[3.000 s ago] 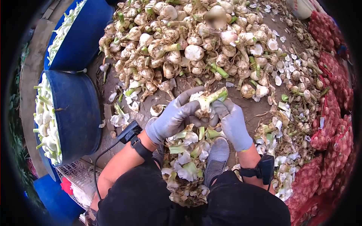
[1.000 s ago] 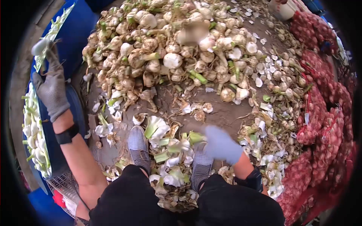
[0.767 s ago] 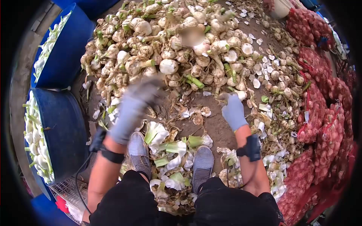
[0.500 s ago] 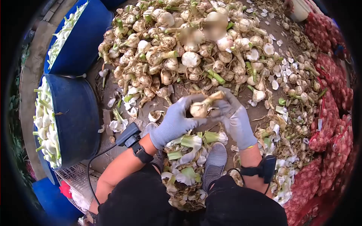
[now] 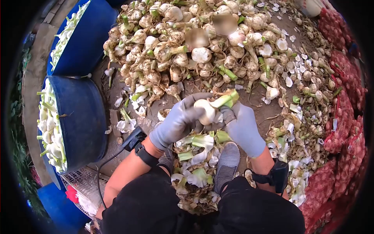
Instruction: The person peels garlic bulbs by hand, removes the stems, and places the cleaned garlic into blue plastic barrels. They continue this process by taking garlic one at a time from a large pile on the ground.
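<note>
A smooth, creamy-white bulb (image 5: 207, 112) with a thick pale-green stem (image 5: 226, 100) slanting up right sits between gloved hands, above the shoes. The left hand's (image 5: 174, 120) fingers curl round the bulb; the right hand's (image 5: 242, 126) thumb and fingers pinch beside the stem's base. Dirt-streaked garlic (image 5: 175, 46) lies heaped beyond.

Flr (image 5: 269, 110): brown; far L: pale strip (image 5: 34, 87), green plants (image 5: 20, 150); low L: white lattice crate (image 5: 85, 178); lt: even
</note>
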Tool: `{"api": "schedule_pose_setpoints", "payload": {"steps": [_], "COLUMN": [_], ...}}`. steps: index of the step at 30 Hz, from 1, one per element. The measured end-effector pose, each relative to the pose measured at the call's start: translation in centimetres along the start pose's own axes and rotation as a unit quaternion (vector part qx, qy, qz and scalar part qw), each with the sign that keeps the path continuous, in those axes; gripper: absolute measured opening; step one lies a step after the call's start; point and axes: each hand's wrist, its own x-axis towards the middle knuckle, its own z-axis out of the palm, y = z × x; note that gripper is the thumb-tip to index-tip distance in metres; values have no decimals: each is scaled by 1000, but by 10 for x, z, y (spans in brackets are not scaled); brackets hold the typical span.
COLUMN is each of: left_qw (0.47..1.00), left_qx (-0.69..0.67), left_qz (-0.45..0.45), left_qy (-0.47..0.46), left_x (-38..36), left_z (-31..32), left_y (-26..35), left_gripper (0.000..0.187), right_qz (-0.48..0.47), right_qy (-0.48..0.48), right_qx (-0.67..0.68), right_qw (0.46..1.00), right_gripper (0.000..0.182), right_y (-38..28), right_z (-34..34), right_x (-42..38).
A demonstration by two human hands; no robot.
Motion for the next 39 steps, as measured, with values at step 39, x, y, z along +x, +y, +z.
{"api": "schedule_pose_setpoints", "payload": {"steps": [39], "left_qw": [980], "left_qx": [42], "left_qz": [190], "left_qy": [29], "left_x": [-7], "left_z": [0], "left_y": [23], "left_gripper": [44], "right_qz": [85], "right_qy": [79], "right_qx": [-171], "right_qw": [978], "right_gripper": [31], "right_y": [41], "right_z": [-50], "right_x": [6]}}
